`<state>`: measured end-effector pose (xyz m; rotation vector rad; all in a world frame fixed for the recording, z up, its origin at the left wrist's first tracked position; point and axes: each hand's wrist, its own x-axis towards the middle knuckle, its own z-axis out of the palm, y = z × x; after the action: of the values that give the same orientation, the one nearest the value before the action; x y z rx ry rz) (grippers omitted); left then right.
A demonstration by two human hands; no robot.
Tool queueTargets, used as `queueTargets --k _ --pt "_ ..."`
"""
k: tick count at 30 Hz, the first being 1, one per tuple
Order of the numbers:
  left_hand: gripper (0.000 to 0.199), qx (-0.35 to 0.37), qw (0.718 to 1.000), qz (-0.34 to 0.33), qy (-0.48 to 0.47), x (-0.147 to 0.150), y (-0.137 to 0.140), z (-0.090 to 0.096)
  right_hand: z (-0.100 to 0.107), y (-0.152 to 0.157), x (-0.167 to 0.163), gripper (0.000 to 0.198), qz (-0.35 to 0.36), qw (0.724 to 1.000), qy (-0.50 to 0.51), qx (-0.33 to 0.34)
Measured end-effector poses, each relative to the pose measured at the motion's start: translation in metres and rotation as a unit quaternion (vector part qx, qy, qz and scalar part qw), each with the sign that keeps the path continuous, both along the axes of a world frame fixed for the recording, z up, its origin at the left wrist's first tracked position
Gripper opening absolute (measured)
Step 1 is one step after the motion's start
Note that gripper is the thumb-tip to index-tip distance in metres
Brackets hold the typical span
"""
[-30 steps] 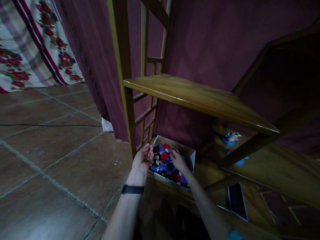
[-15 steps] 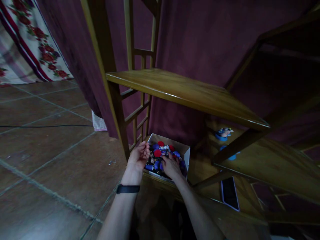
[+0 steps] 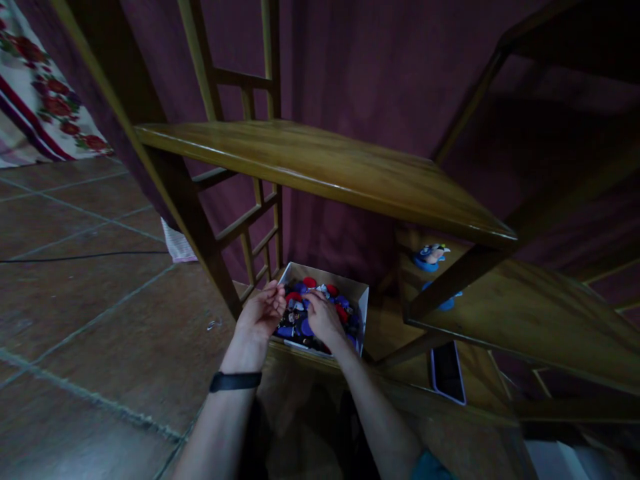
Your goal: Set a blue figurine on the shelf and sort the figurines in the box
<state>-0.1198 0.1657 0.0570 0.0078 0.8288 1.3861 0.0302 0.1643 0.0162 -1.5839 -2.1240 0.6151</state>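
A white cardboard box (image 3: 364, 317) stands on the low shelf, full of small figurines (image 3: 306, 327) in blue, black, white and red. My right hand (image 3: 325, 320) reaches over the box from the front, its fingers bent down among the figurines and loosely apart; the tips are partly hidden. At the box's left edge my left hand (image 3: 260, 310) is turned palm up. Its fingers curl loosely, and I see nothing held in it. A dark band (image 3: 235, 381) circles the left wrist.
Above the box juts a wooden shelf board (image 3: 320, 163), with a lattice side frame (image 3: 247, 227) at left. To the right are a blue-based figurine (image 3: 429, 257), another blue item (image 3: 445, 303) and a dark tray-like object (image 3: 447, 373). A cable (image 3: 85, 257) crosses the tiled floor.
My right hand has moved left and slightly up within the box, over different figurines. My left hand stays beside the box, fingers a little more curled. The view has shifted slightly.
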Motion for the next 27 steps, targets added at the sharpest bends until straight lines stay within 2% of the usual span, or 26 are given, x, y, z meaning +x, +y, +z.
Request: queueTargets --k 3,6,9,15,20,24,27 --pt "0.022 -0.005 1.0 0.005 0.0 -0.003 -0.001 0.001 -0.001 0.012 0.032 0.033 -0.076 0.993 -0.086 -0.037" --pt "0.022 -0.003 1.0 0.003 -0.008 -0.006 0.0 0.0 -0.012 0.016 0.05 0.035 -0.181 0.968 -0.17 -0.049" --pt "0.021 0.008 1.0 -0.003 -0.006 -0.008 0.0 -0.002 -0.018 0.018 0.054 0.039 -0.203 0.958 -0.184 -0.085" --pt "0.02 0.006 1.0 0.001 0.007 -0.004 0.001 -0.001 -0.008 0.013 0.032 0.041 -0.134 0.977 -0.129 -0.105" --pt "0.021 0.012 1.0 -0.012 0.001 -0.001 0.002 -0.003 -0.004 -0.01 -0.002 0.036 -0.025 0.991 -0.129 -0.038" --pt "0.02 -0.003 1.0 -0.016 -0.001 -0.001 0.004 -0.004 -0.003 -0.023 -0.019 0.045 0.068 0.993 -0.094 -0.005" --pt "0.02 -0.004 1.0 -0.017 0.003 -0.002 0.004 -0.003 -0.001 -0.027 -0.02 0.053 0.103 0.99 -0.093 -0.005"
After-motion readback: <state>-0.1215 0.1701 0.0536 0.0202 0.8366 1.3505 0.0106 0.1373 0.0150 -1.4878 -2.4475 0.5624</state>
